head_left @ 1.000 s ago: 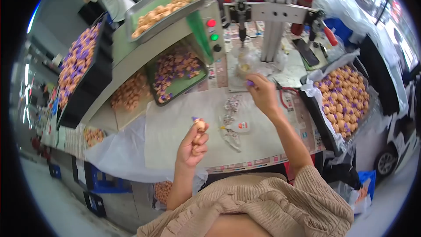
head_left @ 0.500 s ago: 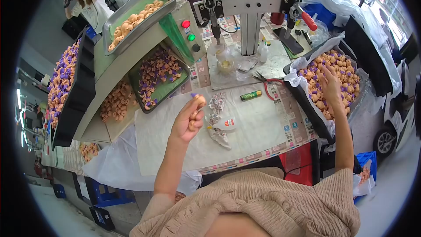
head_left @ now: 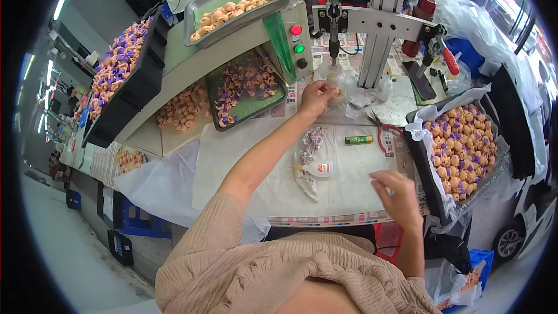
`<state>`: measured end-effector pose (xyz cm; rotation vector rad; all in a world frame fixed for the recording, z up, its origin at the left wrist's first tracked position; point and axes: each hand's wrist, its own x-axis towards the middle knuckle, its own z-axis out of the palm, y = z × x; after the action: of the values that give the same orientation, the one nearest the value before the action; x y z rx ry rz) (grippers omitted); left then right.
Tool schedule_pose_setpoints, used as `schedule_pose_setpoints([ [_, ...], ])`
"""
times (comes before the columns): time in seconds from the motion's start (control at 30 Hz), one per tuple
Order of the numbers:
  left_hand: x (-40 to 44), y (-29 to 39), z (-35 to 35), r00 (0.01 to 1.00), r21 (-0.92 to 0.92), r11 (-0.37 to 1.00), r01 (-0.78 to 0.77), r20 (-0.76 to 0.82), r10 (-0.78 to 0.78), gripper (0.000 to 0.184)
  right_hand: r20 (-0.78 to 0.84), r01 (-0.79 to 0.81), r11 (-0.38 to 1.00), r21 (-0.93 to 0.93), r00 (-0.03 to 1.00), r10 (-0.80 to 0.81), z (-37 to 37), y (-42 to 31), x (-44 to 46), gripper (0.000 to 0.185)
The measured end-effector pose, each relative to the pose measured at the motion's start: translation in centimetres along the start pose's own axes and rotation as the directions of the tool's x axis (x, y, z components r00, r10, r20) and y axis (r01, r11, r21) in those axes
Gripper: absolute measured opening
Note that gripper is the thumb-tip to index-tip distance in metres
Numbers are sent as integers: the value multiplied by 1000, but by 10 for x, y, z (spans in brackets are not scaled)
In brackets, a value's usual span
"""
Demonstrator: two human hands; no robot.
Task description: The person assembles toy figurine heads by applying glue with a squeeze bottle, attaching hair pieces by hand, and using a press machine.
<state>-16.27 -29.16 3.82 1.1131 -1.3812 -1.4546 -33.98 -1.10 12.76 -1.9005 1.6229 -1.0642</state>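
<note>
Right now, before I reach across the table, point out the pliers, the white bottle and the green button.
Pliers (head_left: 378, 123): head view, on the joint between jaws and handles.
White bottle (head_left: 311, 169): head view, on its body, left of the red label.
Green button (head_left: 299, 49): head view, on its face.

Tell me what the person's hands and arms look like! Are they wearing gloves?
No gloves: the left hand and right hand are both bare, and I see no watch or bracelet on either wrist. The sleeves are short and beige, like the rest of the crinkly, ribbed top. The lower arms are bare too. Any rings would be too small to make out.
</note>
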Motion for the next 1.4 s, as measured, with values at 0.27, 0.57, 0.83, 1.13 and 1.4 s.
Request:
schedule_pose_setpoints([
  [0.27,12,-21,-2,876,563,714,-416,37,481,31,5,197,977,83,980,-198,22,-9,43,15],
  [0.57,-13,1,-8,911,485,799,-356,-12,413,25,-587,413,773,-481,503,-634,8,-65,247,40],
  [0.83,-90,12,-48,925,-800,521,299,110,-363,20,-494,467,785,407,835,-241,-13,-95,324,47],
  [1.13,-178,19,-72,905,-918,-66,392,398,-148,15,-212,774,627,-85,601,-771,19,-105,175,34],
  [1.4,-222,10,-80,940,-945,174,277,229,-253,31,-293,244,968,54,931,-218,96,3,80,30],
])
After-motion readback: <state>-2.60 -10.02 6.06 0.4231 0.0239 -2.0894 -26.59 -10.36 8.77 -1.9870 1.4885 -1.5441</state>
